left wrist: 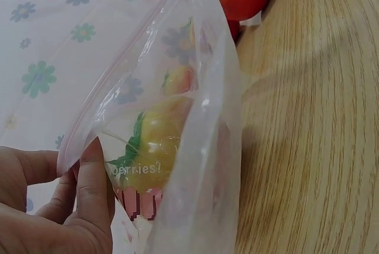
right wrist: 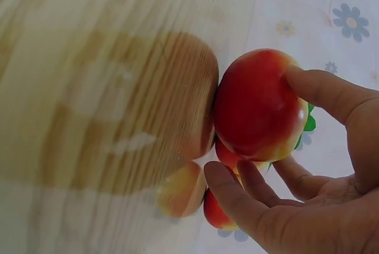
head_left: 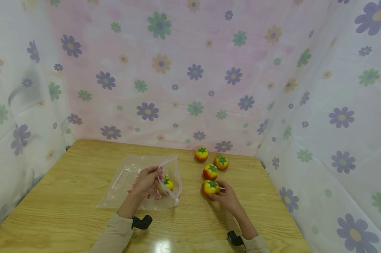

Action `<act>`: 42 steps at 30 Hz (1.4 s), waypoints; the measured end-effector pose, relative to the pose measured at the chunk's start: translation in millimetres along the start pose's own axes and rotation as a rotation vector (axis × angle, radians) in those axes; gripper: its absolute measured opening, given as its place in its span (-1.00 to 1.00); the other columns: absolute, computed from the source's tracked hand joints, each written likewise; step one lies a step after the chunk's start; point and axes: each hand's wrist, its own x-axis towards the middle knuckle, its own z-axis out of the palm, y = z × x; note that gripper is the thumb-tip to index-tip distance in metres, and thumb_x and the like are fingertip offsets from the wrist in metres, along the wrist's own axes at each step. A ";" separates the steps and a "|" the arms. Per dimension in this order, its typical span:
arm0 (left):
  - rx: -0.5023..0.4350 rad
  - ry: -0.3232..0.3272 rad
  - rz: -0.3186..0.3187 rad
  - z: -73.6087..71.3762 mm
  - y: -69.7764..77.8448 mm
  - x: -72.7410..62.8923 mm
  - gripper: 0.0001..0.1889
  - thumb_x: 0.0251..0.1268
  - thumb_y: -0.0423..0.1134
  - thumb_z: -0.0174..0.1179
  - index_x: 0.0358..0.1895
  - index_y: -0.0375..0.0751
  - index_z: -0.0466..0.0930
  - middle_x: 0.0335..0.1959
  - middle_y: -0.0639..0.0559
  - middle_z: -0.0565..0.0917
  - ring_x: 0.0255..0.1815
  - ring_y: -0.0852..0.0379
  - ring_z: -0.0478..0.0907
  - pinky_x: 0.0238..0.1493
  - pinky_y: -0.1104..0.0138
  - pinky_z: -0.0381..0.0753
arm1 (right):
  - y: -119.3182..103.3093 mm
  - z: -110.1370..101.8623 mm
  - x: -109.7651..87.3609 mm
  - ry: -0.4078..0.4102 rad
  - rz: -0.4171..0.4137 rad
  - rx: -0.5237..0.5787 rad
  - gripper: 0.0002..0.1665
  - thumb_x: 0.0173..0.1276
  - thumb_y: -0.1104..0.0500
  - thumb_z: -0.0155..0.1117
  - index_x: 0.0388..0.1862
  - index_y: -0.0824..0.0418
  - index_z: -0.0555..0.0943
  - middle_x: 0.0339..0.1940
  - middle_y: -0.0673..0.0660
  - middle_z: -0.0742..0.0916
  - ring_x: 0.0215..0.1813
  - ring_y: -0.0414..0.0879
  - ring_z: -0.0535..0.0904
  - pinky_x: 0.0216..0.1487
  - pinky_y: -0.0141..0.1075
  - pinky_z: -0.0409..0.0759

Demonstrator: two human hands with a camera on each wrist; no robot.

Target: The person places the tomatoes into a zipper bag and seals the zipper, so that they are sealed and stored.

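Note:
My left hand (head_left: 148, 181) pinches the pink-edged mouth of a clear slider zip bag (head_left: 122, 182), which lies on the table with its opening to the right. Inside the bag sits a yellow toy tomato (head_left: 168, 183) with a green top, seen through the plastic in the left wrist view. My right hand (head_left: 227, 198) holds a red and yellow toy tomato (right wrist: 260, 106), the nearest of a group, its thumb on one side and fingers round the other. That tomato rests against the tabletop. Pink print and white lettering show on the bag.
Behind the held tomato stand three more toy tomatoes, one close (head_left: 210, 172), one to the right (head_left: 221, 162) and one farthest back (head_left: 201, 154). The wooden table (head_left: 67, 182) is bordered by flowered cloth (head_left: 177, 88) at the back and sides.

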 end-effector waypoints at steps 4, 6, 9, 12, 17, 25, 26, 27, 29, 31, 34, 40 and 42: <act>-0.004 -0.001 0.003 0.2 0.1 -0.5 -0.63 0.62 -0.30 0.03 0.27 -0.53 0.46 -0.23 -0.03 0.65 -0.35 0.23 0.63 -0.30 0.49 0.65 | -0.8 -0.2 -1.9 0.008 0.013 0.017 -0.30 0.28 0.27 0.50 0.33 0.43 0.42 0.27 0.39 0.56 0.24 0.30 0.56 0.26 0.12 0.57; -0.007 0.001 0.005 0.0 -0.1 -0.6 -0.62 0.62 -0.30 0.02 0.28 -0.54 0.46 -0.22 -0.05 0.65 -0.34 0.23 0.63 -0.29 0.48 0.66 | -1.1 -0.2 -2.6 0.010 0.018 0.028 -0.30 0.27 0.28 0.51 0.31 0.42 0.42 0.27 0.40 0.56 0.25 0.29 0.56 0.27 0.12 0.56; -0.008 0.004 0.004 0.2 0.2 -1.4 -0.62 0.62 -0.31 0.02 0.29 -0.53 0.45 -0.21 -0.05 0.65 -0.33 0.23 0.63 -0.28 0.48 0.67 | -0.5 0.1 -2.4 0.020 0.023 0.041 -0.31 0.23 0.29 0.53 0.28 0.42 0.43 0.26 0.39 0.56 0.24 0.28 0.56 0.26 0.11 0.57; -0.003 0.008 -0.002 0.4 -0.6 -0.7 -0.65 0.62 -0.32 0.01 0.27 -0.51 0.47 -0.24 -0.03 0.65 -0.34 0.22 0.63 -0.29 0.48 0.66 | 1.0 0.6 -1.6 0.036 0.026 0.049 -0.32 0.19 0.32 0.56 0.24 0.40 0.46 0.24 0.38 0.57 0.23 0.26 0.56 0.24 0.08 0.59; -0.009 0.004 0.001 -0.7 -1.9 -2.2 -0.65 0.62 -0.33 0.01 0.27 -0.51 0.47 -0.26 -0.03 0.66 -0.34 0.22 0.63 -0.32 0.48 0.64 | 2.9 1.6 -1.4 0.061 0.039 0.065 -0.33 0.11 0.34 0.61 0.17 0.38 0.51 0.19 0.34 0.61 0.20 0.19 0.60 0.20 0.01 0.64; -0.008 -0.001 0.005 -2.2 -1.5 -2.3 -0.65 0.63 -0.30 0.02 0.25 -0.50 0.49 -0.30 -0.04 0.66 -0.39 0.23 0.58 -0.46 0.50 0.46 | -0.1 -1.2 -1.8 0.082 0.069 0.063 -0.34 0.07 0.29 0.65 0.13 0.37 0.54 0.13 0.34 0.64 0.09 0.16 0.67 0.13 -0.04 0.68; -0.006 -0.002 0.008 -2.3 -1.0 -2.6 -0.65 0.63 -0.29 0.02 0.25 -0.51 0.49 -0.29 -0.04 0.66 -0.39 0.24 0.58 -0.46 0.50 0.46 | -0.5 -1.3 -1.9 0.084 0.077 0.062 -0.34 0.07 0.28 0.65 0.13 0.36 0.54 0.13 0.33 0.64 0.07 0.15 0.68 0.13 -0.04 0.68; -0.006 -0.003 0.009 -2.4 -0.7 -2.7 -0.64 0.63 -0.29 0.02 0.25 -0.51 0.49 -0.29 -0.04 0.66 -0.39 0.24 0.58 -0.46 0.50 0.45 | -0.9 -1.3 -2.0 0.086 0.086 0.056 -0.34 0.07 0.26 0.66 0.12 0.35 0.54 0.12 0.32 0.65 0.06 0.13 0.69 0.13 -0.04 0.68; -0.009 -0.002 0.009 -2.5 0.7 -3.2 -0.65 0.63 -0.29 0.02 0.25 -0.51 0.49 -0.29 -0.03 0.66 -0.39 0.24 0.58 -0.46 0.51 0.45 | -2.5 -1.6 -2.0 0.088 0.098 0.052 -0.33 0.07 0.24 0.66 0.12 0.34 0.54 0.12 0.31 0.65 0.05 0.10 0.69 0.13 -0.04 0.68; -0.013 -0.003 0.004 -2.4 1.5 -3.6 -0.65 0.63 -0.29 0.02 0.25 -0.52 0.49 -0.31 -0.03 0.66 -0.39 0.24 0.57 -0.47 0.52 0.44 | -3.7 -1.2 -2.2 0.086 0.103 0.047 -0.33 0.07 0.22 0.67 0.12 0.35 0.54 0.11 0.31 0.65 0.05 0.09 0.68 0.13 -0.04 0.68; -0.019 -0.007 -0.008 -2.2 1.8 -4.0 -0.64 0.63 -0.30 0.02 0.26 -0.53 0.47 -0.33 -0.01 0.66 -0.40 0.24 0.57 -0.49 0.53 0.43 | -5.1 0.0 -2.7 0.085 0.112 0.037 -0.29 0.05 0.17 0.69 0.13 0.35 0.56 0.11 0.32 0.66 0.06 0.10 0.67 0.13 -0.03 0.68; -0.015 -0.010 -0.007 -2.2 3.4 -5.5 -0.64 0.63 -0.30 0.01 0.26 -0.53 0.47 -0.31 -0.01 0.65 -0.40 0.25 0.56 -0.49 0.52 0.41 | -5.5 3.3 -2.3 0.078 0.135 0.039 -0.27 0.05 0.07 0.70 0.14 0.31 0.59 0.13 0.30 0.66 0.07 0.09 0.67 0.14 -0.02 0.67; -0.014 -0.007 -0.005 -2.2 3.9 -5.9 -0.64 0.63 -0.30 0.01 0.26 -0.52 0.48 -0.28 -0.03 0.66 -0.38 0.25 0.57 -0.49 0.52 0.42 | -6.4 4.5 -2.0 0.079 0.138 0.042 -0.28 0.05 0.06 0.70 0.13 0.29 0.60 0.13 0.28 0.66 0.06 0.08 0.67 0.13 -0.03 0.67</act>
